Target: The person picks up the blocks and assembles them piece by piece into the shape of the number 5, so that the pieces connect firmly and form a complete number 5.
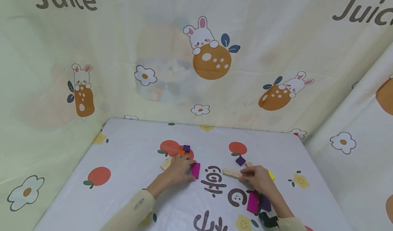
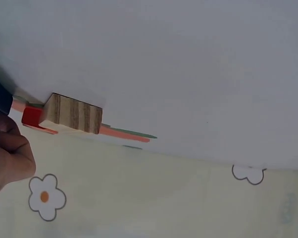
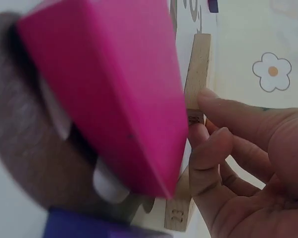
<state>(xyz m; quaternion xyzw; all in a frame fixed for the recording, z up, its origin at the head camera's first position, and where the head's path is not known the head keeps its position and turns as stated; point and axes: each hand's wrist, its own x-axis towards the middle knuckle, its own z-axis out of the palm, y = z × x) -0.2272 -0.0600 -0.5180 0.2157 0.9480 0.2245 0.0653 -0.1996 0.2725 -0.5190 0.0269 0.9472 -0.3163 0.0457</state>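
Note:
My left hand [image 1: 179,169] is at the middle of the table, its thumb and index finger pinching a magenta block [image 1: 195,170] at its two ends. Beside those fingers lie an orange block [image 1: 182,153], a purple block [image 1: 186,148] and a striped wooden block [image 2: 72,114]. With thumb and fingertips, my right hand [image 1: 258,178] pinches the near end of a long plain wooden block [image 3: 198,72]. A second wooden block [image 3: 176,215], stamped 23, shows below those fingers in the right wrist view. A yellow block [image 1: 271,175] is partly hidden behind the right hand.
Under my right forearm a magenta block [image 3: 134,99] stands close to a purple block [image 1: 265,203]. Another purple block [image 1: 241,160] lies past the right hand, near a small wooden piece [image 1: 248,164]. A printed cloth [image 1: 169,203] covers the table, and a curtain [image 1: 172,98] hangs behind.

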